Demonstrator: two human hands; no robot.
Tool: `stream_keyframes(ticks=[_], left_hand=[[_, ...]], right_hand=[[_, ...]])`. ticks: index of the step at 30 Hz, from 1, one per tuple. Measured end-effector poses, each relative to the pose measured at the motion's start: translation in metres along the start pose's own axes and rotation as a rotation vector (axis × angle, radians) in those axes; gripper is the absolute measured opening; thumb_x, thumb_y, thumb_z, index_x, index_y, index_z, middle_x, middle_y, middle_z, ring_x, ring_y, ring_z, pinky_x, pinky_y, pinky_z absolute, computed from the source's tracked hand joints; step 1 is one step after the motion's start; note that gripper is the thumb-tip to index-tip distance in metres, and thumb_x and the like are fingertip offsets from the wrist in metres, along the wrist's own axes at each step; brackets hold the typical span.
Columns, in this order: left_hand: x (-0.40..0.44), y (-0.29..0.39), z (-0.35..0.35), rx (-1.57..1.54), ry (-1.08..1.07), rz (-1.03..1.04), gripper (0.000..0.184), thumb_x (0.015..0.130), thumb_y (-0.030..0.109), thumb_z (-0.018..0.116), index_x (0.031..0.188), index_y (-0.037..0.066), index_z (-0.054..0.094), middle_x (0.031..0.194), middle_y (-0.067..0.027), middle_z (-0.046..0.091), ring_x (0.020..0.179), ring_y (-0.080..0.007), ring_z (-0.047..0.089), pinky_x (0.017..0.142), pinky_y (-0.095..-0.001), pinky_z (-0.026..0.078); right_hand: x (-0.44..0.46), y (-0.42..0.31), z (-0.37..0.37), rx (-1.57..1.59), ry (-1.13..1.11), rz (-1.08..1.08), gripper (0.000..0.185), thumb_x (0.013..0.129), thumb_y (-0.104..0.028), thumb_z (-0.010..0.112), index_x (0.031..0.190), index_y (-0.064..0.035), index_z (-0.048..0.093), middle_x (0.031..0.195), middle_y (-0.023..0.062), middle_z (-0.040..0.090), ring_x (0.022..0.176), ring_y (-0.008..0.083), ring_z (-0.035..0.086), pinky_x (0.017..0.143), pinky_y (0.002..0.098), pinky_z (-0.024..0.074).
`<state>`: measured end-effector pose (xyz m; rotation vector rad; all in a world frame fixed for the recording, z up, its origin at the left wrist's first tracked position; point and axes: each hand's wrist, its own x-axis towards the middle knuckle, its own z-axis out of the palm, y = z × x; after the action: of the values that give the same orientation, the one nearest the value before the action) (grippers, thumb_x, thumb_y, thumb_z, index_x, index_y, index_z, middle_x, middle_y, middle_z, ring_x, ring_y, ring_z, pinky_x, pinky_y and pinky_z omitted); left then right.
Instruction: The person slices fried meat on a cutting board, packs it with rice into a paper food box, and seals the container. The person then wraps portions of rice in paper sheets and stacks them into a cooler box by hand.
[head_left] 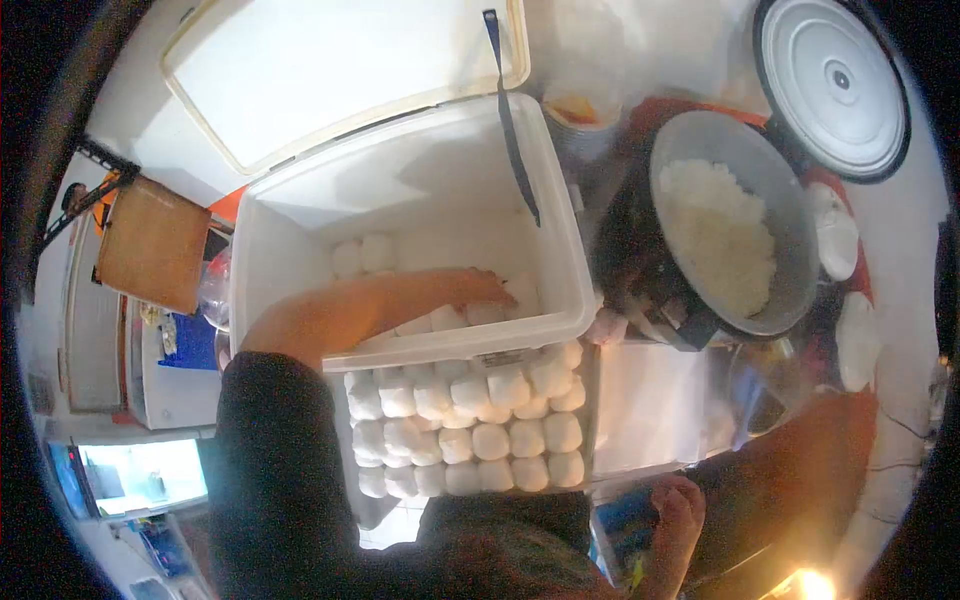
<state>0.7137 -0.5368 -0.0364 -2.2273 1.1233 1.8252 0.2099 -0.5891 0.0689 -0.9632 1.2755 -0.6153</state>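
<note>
My left arm reaches across the front wall of a white cooler box (585,250). Down inside, near the front right corner, my left hand (490,288) has its fingers bent against a white rounded lump (523,297), partly hidden by the hand. More white lumps line the box floor, a pair of them (362,256) by the back wall. Directly before the box, several rows of similar white lumps (490,441) are packed side by side. Low on the right, away from the box, my right hand (678,500) is closed with its fingers curled, and nothing shows in it.
The box's lid (340,75) stands open behind it. To the right, a large grey pot (800,230) holds white rice, and a round lid (838,80) leans on the wall. A pale sheet (650,405) lies beside the rows. A lamp (812,585) glows lower right.
</note>
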Motion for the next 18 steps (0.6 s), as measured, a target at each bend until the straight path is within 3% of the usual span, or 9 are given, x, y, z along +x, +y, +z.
stream_keyframes(ticks=[3, 5, 6, 7, 8, 10, 12, 15, 18], left_hand=[[0.025, -0.010, -0.005, 0.316, -0.043, 0.062, 0.072, 0.091, 0.062, 0.051, 0.146, 0.016, 0.044, 0.153, -0.0171, 0.034, 0.140, -0.0349, 0.034, 0.106, -0.0569, 0.039], [0.061, -0.039, -0.002, 0.641, 0.152, 0.072, 0.081, 0.085, 0.066, 0.056, 0.141, 0.008, 0.050, 0.136, -0.0192, 0.053, 0.126, -0.0353, 0.050, 0.101, -0.0495, 0.046], [0.075, -0.060, 0.001, 0.699, 0.359, 0.029, 0.089, 0.081, 0.070, 0.060, 0.138, 0.003, 0.052, 0.125, -0.0205, 0.063, 0.115, -0.0383, 0.060, 0.099, -0.0466, 0.048], [0.056, -0.061, -0.013, 0.730, 0.420, -0.018, 0.089, 0.081, 0.070, 0.060, 0.138, 0.003, 0.052, 0.125, -0.0205, 0.063, 0.115, -0.0383, 0.060, 0.099, -0.0466, 0.048], [0.038, -0.056, -0.025, 0.604, 0.343, -0.036, 0.088, 0.081, 0.069, 0.060, 0.138, 0.002, 0.051, 0.129, -0.0206, 0.060, 0.116, -0.0374, 0.059, 0.100, -0.0474, 0.047], [0.011, -0.039, -0.041, 0.317, 0.184, -0.027, 0.088, 0.083, 0.067, 0.059, 0.140, 0.002, 0.048, 0.137, -0.0207, 0.054, 0.119, -0.0355, 0.057, 0.101, -0.0489, 0.046], [-0.006, -0.023, -0.027, 0.086, 0.103, -0.008, 0.087, 0.084, 0.066, 0.059, 0.141, 0.001, 0.047, 0.142, -0.0208, 0.051, 0.121, -0.0346, 0.057, 0.101, -0.0497, 0.045], [-0.079, -0.016, -0.042, 0.357, 0.793, 0.164, 0.076, 0.089, 0.054, 0.062, 0.142, 0.002, 0.045, 0.142, -0.0207, 0.050, 0.129, -0.0333, 0.048, 0.109, -0.0468, 0.037], [-0.228, 0.040, 0.029, 0.219, 1.489, 0.433, 0.051, 0.097, 0.039, 0.057, 0.133, 0.003, 0.053, 0.129, -0.0177, 0.058, 0.122, -0.0347, 0.053, 0.105, -0.0499, 0.041]], right_hand=[[0.020, -0.004, -0.020, -0.094, 0.011, -0.002, 0.018, 0.081, -0.005, 0.062, 0.098, 0.0011, 0.066, 0.095, 0.0091, 0.064, 0.083, 0.0177, 0.061, 0.076, 0.0316, 0.0539], [0.051, 0.026, -0.064, -0.795, -0.101, -0.416, 0.013, 0.085, -0.010, 0.060, 0.092, 0.0007, 0.065, 0.089, 0.0055, 0.061, 0.073, 0.0134, 0.054, 0.070, 0.0264, 0.0452], [0.018, -0.015, -0.047, -0.249, -0.392, -0.361, 0.045, 0.097, -0.031, 0.058, 0.126, 0.0027, 0.057, 0.132, 0.0192, 0.054, 0.116, 0.0332, 0.057, 0.101, 0.0475, 0.0459], [0.023, -0.004, -0.059, -0.178, -0.332, -0.230, 0.036, 0.097, -0.023, 0.057, 0.121, 0.0039, 0.059, 0.131, 0.0170, 0.055, 0.115, 0.0311, 0.057, 0.099, 0.0451, 0.0476], [0.061, 0.026, -0.088, -0.568, -0.437, -0.586, 0.032, 0.097, -0.023, 0.058, 0.120, -0.0005, 0.061, 0.130, 0.0131, 0.057, 0.112, 0.0276, 0.059, 0.096, 0.0431, 0.0497], [0.054, -0.013, -0.064, -0.225, -0.244, 0.084, 0.029, 0.099, -0.021, 0.056, 0.124, -0.0065, 0.060, 0.131, 0.0106, 0.058, 0.109, 0.0262, 0.061, 0.094, 0.0406, 0.0520], [0.057, -0.022, -0.070, -0.170, -0.336, 0.047, 0.030, 0.099, -0.019, 0.056, 0.127, -0.0088, 0.058, 0.132, 0.0098, 0.058, 0.108, 0.0260, 0.061, 0.093, 0.0419, 0.0520], [0.110, 0.002, -0.084, -0.119, -0.503, 0.110, 0.034, 0.100, -0.017, 0.055, 0.133, -0.0114, 0.053, 0.136, 0.0097, 0.056, 0.110, 0.0260, 0.060, 0.094, 0.0446, 0.0516], [0.110, -0.016, -0.062, -0.151, -0.552, 0.076, 0.038, 0.101, -0.018, 0.053, 0.137, -0.0095, 0.048, 0.142, 0.0128, 0.050, 0.117, 0.0271, 0.056, 0.095, 0.0491, 0.0501]])
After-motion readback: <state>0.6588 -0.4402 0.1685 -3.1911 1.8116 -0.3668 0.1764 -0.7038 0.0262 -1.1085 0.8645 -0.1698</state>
